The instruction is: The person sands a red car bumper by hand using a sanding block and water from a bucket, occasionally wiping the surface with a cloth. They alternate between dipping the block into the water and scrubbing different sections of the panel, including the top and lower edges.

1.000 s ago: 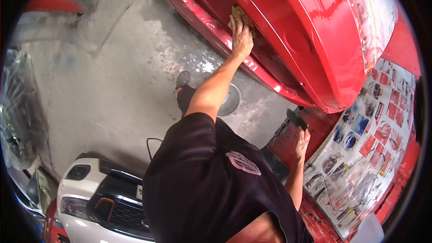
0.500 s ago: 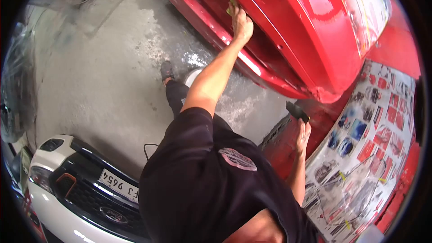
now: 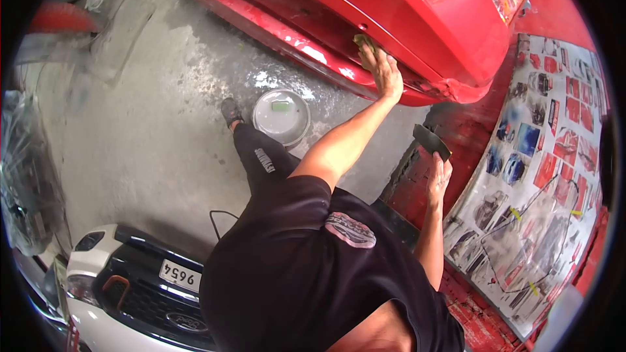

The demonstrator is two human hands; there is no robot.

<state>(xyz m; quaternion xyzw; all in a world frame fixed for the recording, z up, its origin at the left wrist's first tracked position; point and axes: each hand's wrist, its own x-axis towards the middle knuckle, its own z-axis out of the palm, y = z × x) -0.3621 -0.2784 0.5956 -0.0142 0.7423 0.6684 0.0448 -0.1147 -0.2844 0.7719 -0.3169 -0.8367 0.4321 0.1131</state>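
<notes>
My left hand (image 3: 383, 73) is pressed against the red car's body (image 3: 417, 32), its fingers closed over a yellow-green pad (image 3: 365, 42). The pad lies on the panel just below a small round hole; part of it is hidden under my fingers. Held off to the right, away from the car, my right hand (image 3: 439, 179) pinches a dark, slightly curved sheet (image 3: 432, 143) that looks like sandpaper. A round bucket (image 3: 259, 132) of cloudy liquid stands on the floor beside my leg, with a green block (image 3: 281, 107) in it.
A white car with a black grille (image 3: 143, 287) and number plate is close at lower left. On the right, a picture-covered sheet (image 3: 515, 221) lies over a red surface. Plastic wrap (image 3: 29, 169) hangs at far left. The concrete floor (image 3: 143, 137) looks wet near the red car.
My left hand has moved with the pad along the red panel, toward the right and lower in view. The view has shifted, showing the bucket fully. My right hand still holds the dark sheet.
</notes>
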